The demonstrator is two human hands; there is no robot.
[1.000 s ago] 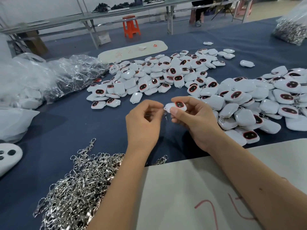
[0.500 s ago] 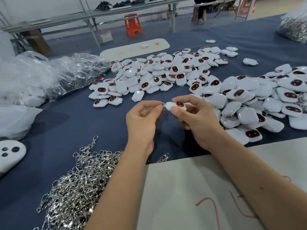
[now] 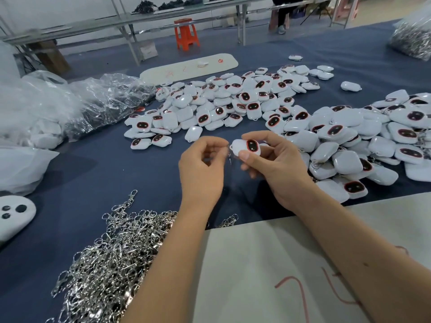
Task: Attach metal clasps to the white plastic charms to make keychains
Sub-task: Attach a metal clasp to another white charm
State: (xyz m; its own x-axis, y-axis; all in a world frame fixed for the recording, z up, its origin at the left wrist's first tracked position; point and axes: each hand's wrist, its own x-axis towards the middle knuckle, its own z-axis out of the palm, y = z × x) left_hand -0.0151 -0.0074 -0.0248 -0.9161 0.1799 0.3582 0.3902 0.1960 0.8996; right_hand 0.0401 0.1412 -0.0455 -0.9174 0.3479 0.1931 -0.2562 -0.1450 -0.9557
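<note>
Blue cloth covers the work surface [image 3: 98, 173], and both hands meet just above it at the centre of the frame. The right hand [image 3: 275, 169] pinches one white charm [image 3: 246, 148] between thumb and curled fingers [image 3: 256, 136], its dark red-rimmed face turned up and its small loop end pointing left. The left hand [image 3: 200, 169] has its fingers curled in toward the thumb, pinching a thin metal clasp [image 3: 229, 157] that hangs just beside the charm's loop; the piece is small and blurred, so whether it already passes through the loop cannot be told.

By my judgement, the step in hand is threading or closing the clasp on this one charm. The next move calls for steadying the charm, lining the clasp's opening with the loop, and letting it snap shut before setting the piece aside.

Outward from the hands, a heap of loose silver clasps [image 3: 112, 259] lies at lower left, partly under the left forearm. A white board with red marks [image 3: 268, 276] sits beneath the forearms at lower right. Charms lie in two piles: one at upper centre [image 3: 233, 103], another at right [image 3: 363, 141], where some metal rings show among the pieces. Crumpled clear plastic bags [image 3: 70, 106] sit at the left, and an orange stool [image 3: 186, 33] stands at the top.
</note>
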